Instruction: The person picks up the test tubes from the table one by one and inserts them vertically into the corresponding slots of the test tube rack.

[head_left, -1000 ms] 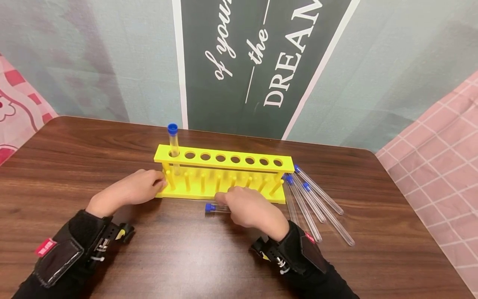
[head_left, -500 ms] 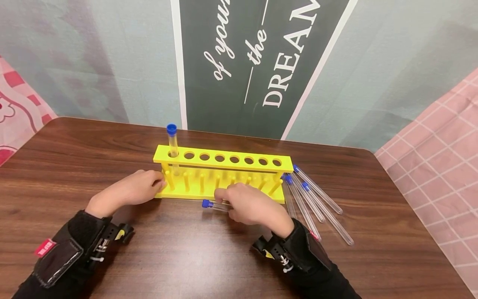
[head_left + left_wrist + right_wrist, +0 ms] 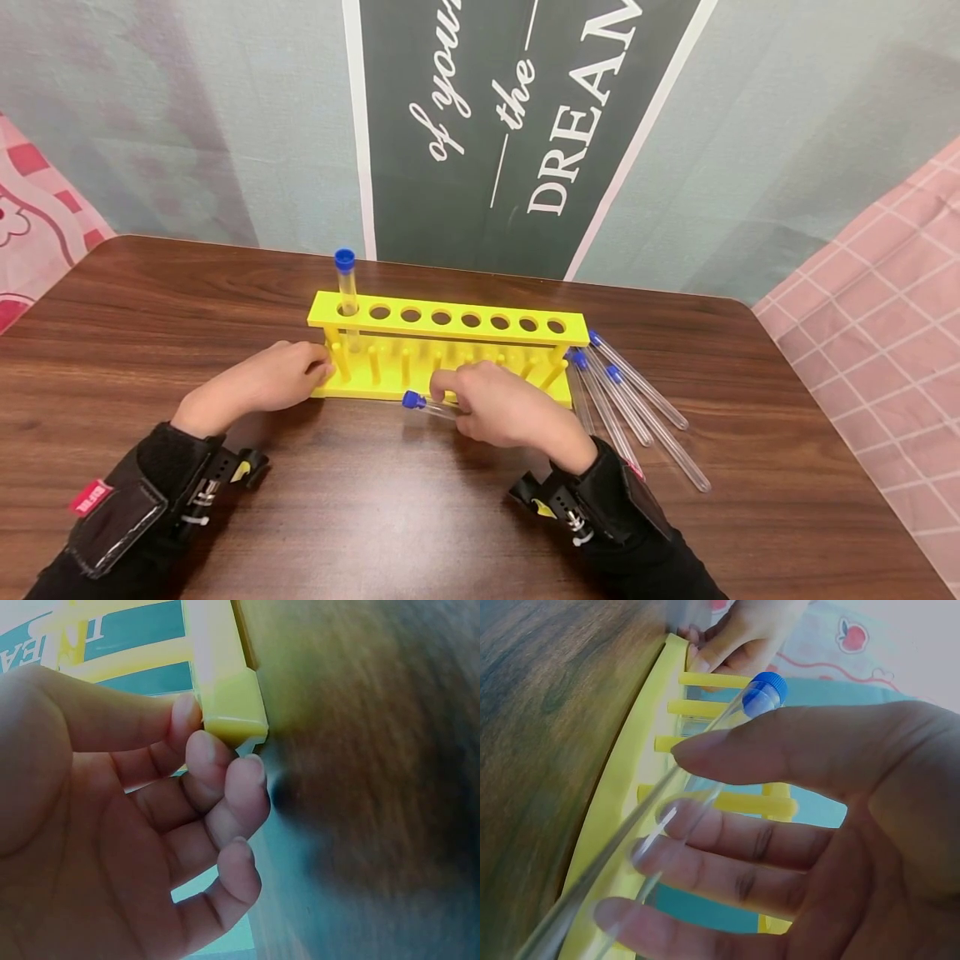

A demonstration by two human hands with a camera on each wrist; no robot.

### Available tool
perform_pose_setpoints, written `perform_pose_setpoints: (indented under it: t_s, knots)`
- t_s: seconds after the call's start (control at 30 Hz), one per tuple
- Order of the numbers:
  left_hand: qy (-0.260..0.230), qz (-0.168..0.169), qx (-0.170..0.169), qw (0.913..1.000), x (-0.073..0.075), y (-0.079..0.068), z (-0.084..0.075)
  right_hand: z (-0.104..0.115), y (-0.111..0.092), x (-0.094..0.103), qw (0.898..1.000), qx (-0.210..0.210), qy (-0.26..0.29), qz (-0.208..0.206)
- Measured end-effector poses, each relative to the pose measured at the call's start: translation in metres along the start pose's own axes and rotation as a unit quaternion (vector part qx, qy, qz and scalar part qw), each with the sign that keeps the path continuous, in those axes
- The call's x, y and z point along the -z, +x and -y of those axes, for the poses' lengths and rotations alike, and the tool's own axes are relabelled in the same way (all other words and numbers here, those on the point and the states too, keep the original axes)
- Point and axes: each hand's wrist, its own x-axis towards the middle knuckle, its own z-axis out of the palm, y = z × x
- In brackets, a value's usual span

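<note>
A yellow test tube rack [image 3: 450, 321] stands on the table, with a row of holes on top and pegs along its base. One blue-capped test tube [image 3: 347, 283] is upright in its leftmost hole. My left hand [image 3: 288, 375] grips the left end of the rack's base; in the left wrist view thumb and fingertips pinch the base corner [image 3: 236, 712]. Before the rack, my right hand [image 3: 498, 404] pinches a second clear test tube [image 3: 735, 705] between thumb and fingers. Its blue cap [image 3: 412, 400] points left and slightly up; the tube's lower end is hidden behind the hand.
Several more blue-capped test tubes [image 3: 660, 429] lie fanned out on the brown table [image 3: 360, 517] at the rack's right end. Some pass partly behind the right forearm. A printed cloth [image 3: 465, 125] hangs behind the table's back edge.
The right hand has tipped the held test tube: its cap has risen off the table and shifted slightly left. The right forearm has moved a little right. Left hand and rack stay put.
</note>
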Motion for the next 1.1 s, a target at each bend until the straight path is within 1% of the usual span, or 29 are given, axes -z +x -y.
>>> perform_pose_setpoints:
  t_s: [0.23,0.6,0.9,1.1]
  knots:
    - [0.000,-0.002,0.001,1.0000,0.000,0.000,0.000,0.001,0.000,0.003,1.000,-0.003,0.019,-0.007]
    - [-0.001,0.001,0.002,1.0000,0.000,0.000,0.000,0.001,-0.003,0.008,0.999,0.013,0.036,-0.028]
    - [0.007,-0.010,-0.006,0.9999,0.000,0.000,0.000,-0.001,-0.006,0.014,0.996,0.048,0.046,-0.052]
    - [0.004,-0.009,-0.004,0.9999,-0.001,0.000,0.000,-0.001,-0.007,0.017,0.995,0.042,0.070,-0.061]
